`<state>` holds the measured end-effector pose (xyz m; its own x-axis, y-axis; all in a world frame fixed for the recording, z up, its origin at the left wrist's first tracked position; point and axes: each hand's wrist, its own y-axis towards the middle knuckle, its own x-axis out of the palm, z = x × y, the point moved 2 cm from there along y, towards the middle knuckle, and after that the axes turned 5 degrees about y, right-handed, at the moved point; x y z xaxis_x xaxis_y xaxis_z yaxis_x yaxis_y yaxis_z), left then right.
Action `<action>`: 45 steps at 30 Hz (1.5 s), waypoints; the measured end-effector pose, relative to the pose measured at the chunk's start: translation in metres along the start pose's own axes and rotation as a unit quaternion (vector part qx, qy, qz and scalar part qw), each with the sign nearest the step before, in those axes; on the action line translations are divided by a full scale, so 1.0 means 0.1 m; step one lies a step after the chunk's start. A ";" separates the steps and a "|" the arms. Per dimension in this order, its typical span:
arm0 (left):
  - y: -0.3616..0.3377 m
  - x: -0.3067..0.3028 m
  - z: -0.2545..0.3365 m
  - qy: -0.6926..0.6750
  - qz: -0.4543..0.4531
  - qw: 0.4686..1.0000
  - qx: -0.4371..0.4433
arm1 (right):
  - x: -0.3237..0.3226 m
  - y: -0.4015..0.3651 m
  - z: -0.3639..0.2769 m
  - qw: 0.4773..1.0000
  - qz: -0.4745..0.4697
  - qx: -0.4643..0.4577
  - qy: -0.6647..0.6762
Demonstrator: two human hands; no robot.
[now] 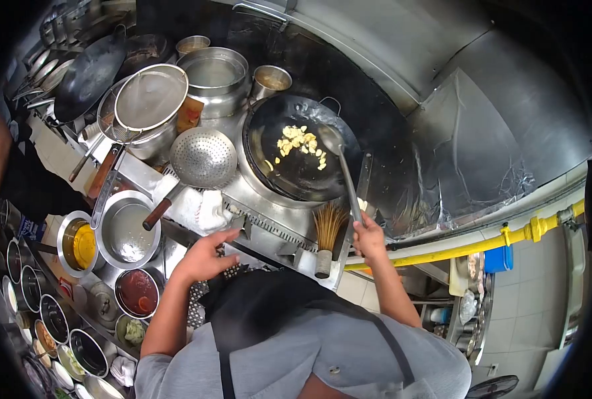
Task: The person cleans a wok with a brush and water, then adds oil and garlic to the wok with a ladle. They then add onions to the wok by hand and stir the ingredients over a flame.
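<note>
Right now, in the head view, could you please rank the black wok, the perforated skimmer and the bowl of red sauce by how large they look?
1. black wok, clearly largest.
2. perforated skimmer, counting its round head only.
3. bowl of red sauce, somewhat smaller, though the curved lens makes this gap unsure.

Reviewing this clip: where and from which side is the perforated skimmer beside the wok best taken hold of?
By its wooden handle, coming from the cook's near side with the open left hand. The perforated skimmer lies with its bowl beside the wok and its handle angled out toward that hand, so the fingers can likely wrap it.
</note>
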<state>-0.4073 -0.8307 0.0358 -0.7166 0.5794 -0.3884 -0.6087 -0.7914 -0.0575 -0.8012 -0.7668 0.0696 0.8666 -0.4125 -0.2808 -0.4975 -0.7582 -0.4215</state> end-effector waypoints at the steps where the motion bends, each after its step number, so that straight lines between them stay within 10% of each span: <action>1: -0.04 0.02 -0.03 -0.009 0.002 1.000 -0.021 | 0.07 0.06 0.04 0.999 0.037 -0.023 0.029; 6: -0.24 0.16 -0.09 -0.024 0.019 0.996 -0.087 | 0.29 -0.11 0.26 0.987 -0.013 0.054 0.151; 14: -0.41 0.23 -0.09 -0.054 0.039 0.989 -0.132 | -0.01 -0.65 0.12 0.985 -0.155 0.068 -0.016; 18: -0.25 0.29 0.04 -0.043 0.030 0.992 -0.114 | 0.14 0.46 0.37 0.968 -0.053 -0.193 -0.152; 20: -0.22 0.28 0.11 -0.016 0.026 0.995 -0.093 | 0.17 0.33 -0.25 0.997 -0.066 -0.017 -0.028; 23: -0.18 0.28 0.17 -0.079 0.002 0.994 -0.076 | 0.15 0.90 -0.06 0.992 -0.010 -0.081 -0.101; 25: -0.13 0.33 0.05 -0.071 -0.007 0.994 -0.081 | 0.23 1.16 0.17 0.886 0.086 -0.365 -0.274; 30: -0.17 0.37 -0.09 -0.080 -0.004 0.995 -0.064 | 0.00 0.34 0.11 0.968 -0.035 -0.131 -0.209; 32: -0.25 0.33 -0.15 -0.092 0.011 0.992 -0.085 | -0.22 0.01 0.26 0.902 -0.033 -0.342 -0.260; 34: -0.30 0.34 -0.22 -0.123 0.023 0.988 -0.085 | -0.32 -0.47 0.20 0.982 -0.086 -0.058 -0.161; 37: -0.24 0.32 -0.12 -0.153 0.017 0.984 -0.093 | -0.35 -0.28 0.25 0.986 -0.092 -0.013 -0.137; 38: -0.18 0.32 -0.09 -0.144 0.012 0.985 -0.095 | -0.29 -0.08 0.23 0.962 -0.071 -0.138 -0.225; 43: -0.08 0.25 0.24 0.005 -0.020 1.000 -0.015 | 0.00 0.49 -0.26 0.985 -0.144 -0.041 0.081; 45: -0.11 0.29 0.10 0.037 0.002 0.999 0.028 | 0.21 0.71 -0.38 0.994 -0.039 -0.101 -0.008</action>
<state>-0.4245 -0.8032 0.0348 -0.6933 0.5583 -0.4557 -0.6249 -0.7807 -0.0057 -0.8166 -0.8484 0.0662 0.9005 -0.3422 -0.2683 -0.4100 -0.8738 -0.2616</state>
